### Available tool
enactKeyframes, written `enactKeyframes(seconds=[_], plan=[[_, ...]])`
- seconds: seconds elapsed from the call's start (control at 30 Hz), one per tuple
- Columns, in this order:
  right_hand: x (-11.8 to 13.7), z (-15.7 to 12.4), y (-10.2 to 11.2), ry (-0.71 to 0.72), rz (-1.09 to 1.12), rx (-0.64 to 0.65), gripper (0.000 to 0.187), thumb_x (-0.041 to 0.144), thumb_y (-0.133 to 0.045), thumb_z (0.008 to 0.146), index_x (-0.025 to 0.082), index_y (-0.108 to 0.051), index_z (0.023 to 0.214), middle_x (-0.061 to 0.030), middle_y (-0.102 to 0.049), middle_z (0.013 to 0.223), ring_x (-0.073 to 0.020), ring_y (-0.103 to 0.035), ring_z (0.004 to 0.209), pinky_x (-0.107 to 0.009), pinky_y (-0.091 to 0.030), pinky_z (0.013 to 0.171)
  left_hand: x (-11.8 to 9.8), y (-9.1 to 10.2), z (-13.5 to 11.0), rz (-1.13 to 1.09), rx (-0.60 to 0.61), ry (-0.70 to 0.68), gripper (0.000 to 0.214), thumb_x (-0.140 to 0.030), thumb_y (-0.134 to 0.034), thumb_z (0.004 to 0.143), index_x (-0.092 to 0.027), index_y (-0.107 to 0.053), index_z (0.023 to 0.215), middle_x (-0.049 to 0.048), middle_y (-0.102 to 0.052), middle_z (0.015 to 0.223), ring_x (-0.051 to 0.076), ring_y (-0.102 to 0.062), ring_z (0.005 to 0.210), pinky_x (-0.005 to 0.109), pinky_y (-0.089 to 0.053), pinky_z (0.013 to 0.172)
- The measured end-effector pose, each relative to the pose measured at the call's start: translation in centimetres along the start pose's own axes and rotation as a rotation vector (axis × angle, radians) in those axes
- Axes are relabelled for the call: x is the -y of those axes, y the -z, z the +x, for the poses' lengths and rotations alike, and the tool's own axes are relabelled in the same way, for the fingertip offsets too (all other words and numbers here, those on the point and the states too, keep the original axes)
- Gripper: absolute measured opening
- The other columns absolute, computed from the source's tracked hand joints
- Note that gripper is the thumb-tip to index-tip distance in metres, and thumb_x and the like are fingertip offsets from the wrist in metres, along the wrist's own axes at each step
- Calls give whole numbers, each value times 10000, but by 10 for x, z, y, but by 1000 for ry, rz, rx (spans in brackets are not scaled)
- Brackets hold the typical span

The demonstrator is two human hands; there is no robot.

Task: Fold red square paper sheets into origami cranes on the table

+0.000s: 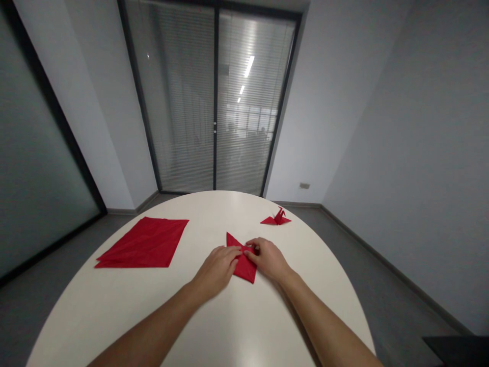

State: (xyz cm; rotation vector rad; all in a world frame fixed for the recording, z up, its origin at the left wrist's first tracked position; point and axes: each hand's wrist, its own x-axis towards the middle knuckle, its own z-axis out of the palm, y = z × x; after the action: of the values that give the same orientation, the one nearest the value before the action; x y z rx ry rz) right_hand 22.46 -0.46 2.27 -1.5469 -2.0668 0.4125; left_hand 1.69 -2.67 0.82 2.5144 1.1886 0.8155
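Folded red paper [245, 271] is grasped by the left hand [216, 269] at its left side and the right hand [269, 259] at its right, on the white tabletop [214, 331]. Beyond, rightward, sits a red paper crane [279, 219]; leftward, red sheets [147, 243].

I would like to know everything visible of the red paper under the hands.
The red paper looks thin and matt and is folded, with a pointed far corner and a wider near part. It lies on the white table, to the right of the larger red sheets. The left hand and the right hand touch it near its middle, hiding part of it.
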Motion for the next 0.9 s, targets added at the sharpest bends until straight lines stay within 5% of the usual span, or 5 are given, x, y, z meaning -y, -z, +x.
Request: enactKeyframes(seconds=[0.13, 0.3, 0.4, 0.9], plan=[[3, -2, 6, 207, 24, -16, 283, 285, -660, 885, 193, -747, 1138, -123, -699, 1156, -260, -629, 1067, -371, -469, 959, -1, 1, -2, 25, 45, 23, 360, -233, -429, 1005, -218, -589, 1327, 99, -641, 1366, 245, -587, 1261, 501, -372, 1143], [7, -8, 15, 431, 86, 210, 466, 429, -736, 844, 228, -702, 1263, -123, -691, 1249, -302, -598, 1176, -436, -439, 1043, 7, 4, -5, 65, 78, 48, 425, -310, -504, 975, -194, -551, 1381, 136, -571, 1450, 281, -509, 1363, 545, -328, 1171], [4, -10, 16, 427, 107, 235, 571, 425, -789, 781, 195, -678, 1292, -146, -679, 1279, -319, -597, 1194, -447, -450, 1039, 11, 6, -7, 49, 90, 30, 490, -340, -579, 934, -201, -533, 1402, 140, -557, 1464, 300, -500, 1372, 554, -323, 1176], [8, -11, 21, 403, 97, 189, 377, 128, -636, 713, 211, -762, 1058, -57, -764, 1008, -216, -672, 854, -305, -505, 806, 12, 9, -7, -4, 123, 19, 456, -363, -530, 971, -196, -523, 1396, 147, -537, 1481, 294, -461, 1406, 537, -289, 1200]])
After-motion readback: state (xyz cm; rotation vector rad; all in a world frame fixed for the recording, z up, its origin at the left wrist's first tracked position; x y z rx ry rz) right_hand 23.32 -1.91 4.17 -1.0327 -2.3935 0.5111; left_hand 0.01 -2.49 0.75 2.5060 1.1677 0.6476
